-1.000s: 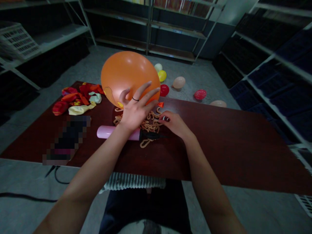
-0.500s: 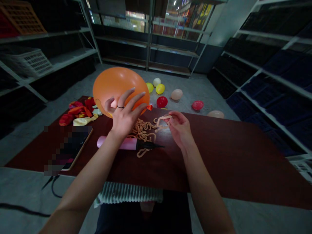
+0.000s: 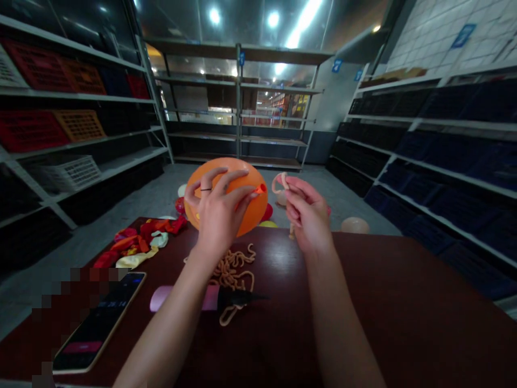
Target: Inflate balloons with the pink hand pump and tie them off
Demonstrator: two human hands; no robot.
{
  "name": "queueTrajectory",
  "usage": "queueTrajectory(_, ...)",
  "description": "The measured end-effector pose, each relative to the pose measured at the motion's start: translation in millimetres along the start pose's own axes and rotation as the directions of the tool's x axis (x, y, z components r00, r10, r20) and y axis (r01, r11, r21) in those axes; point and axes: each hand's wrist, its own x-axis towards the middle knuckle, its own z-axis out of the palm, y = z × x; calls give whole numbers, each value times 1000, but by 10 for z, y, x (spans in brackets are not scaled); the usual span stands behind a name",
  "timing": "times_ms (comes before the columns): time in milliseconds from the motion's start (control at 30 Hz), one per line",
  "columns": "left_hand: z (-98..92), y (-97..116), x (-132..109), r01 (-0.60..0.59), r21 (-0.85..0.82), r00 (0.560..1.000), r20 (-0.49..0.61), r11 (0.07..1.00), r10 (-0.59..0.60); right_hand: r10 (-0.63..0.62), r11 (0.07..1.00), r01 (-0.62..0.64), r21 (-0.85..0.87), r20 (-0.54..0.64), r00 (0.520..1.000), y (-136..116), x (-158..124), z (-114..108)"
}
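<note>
An inflated orange balloon (image 3: 255,213) is held up over the far edge of the table. The thumb and fingers of my left hand (image 3: 218,218) pinch its neck, and the open mouth points right. To the right, a short beige cord (image 3: 275,186) is pinched in my right hand (image 3: 309,213); it curls into a loop above the fingertips, and one end hangs below. The cord and the balloon are apart. Beneath my left hand lies a tangled pile of similar beige cords (image 3: 230,272). A pink hand pump (image 3: 162,298) with a black nozzle lies partly behind my left forearm.
Limp balloons (image 3: 139,242) in red, orange and pale yellow lie at the table's (image 3: 388,302) far left. Nearer is a phone (image 3: 100,326). Inflated balloons, one of them pale (image 3: 355,225), rest on the floor beyond. Shelves (image 3: 238,134) with crates stand around.
My view has tilted up. My left hand has moved from resting against the balloon to pinching its neck. The right hand has lifted the cord off the table area, higher and closer to the balloon's mouth.
</note>
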Motion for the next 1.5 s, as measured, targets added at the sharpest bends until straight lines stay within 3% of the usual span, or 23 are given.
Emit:
queueTrajectory(133, 103, 57, -42, -13, -12, 999, 41, 1000, 13, 17, 1000, -16, -7, 56, 998, 59, -76, 164)
queueTrajectory(300, 130, 50, -74, -7, -10, 999, 50, 1000, 7, -95, 994, 103, -40, 174, 980, 120, -129, 275)
queueTrajectory(567, 169, -11, -53, 100, -218, 986, 150, 971, -67, -188, 981, 189, -46, 28, 982, 103, -209, 347)
queueTrajectory(733, 152, -4, -35, 141, -255, 975, 201, 957, -90, -132, 991, 132, -8, 17, 991, 111, -196, 316)
queueTrajectory(900, 112, 13, -26, 65, -203, 979, 202, 977, -23, -28, 999, 27, 39, 37, 999, 88, -165, 289)
queueTrajectory(1133, 92, 50, -54, -94, -108, 986, 130, 990, 108, 22, 989, -27, 145, 33, 999, 67, -182, 255)
queueTrajectory(1267, 76, 64, -72, -164, -134, 979, 100, 977, 178, 67, 969, -78, 233, 55, 996, 49, -178, 238)
queueTrajectory(1500, 13, -14, -25, -140, -277, 978, 110, 951, 176, 64, 964, -79, 256, 70, 996, 26, -155, 153)
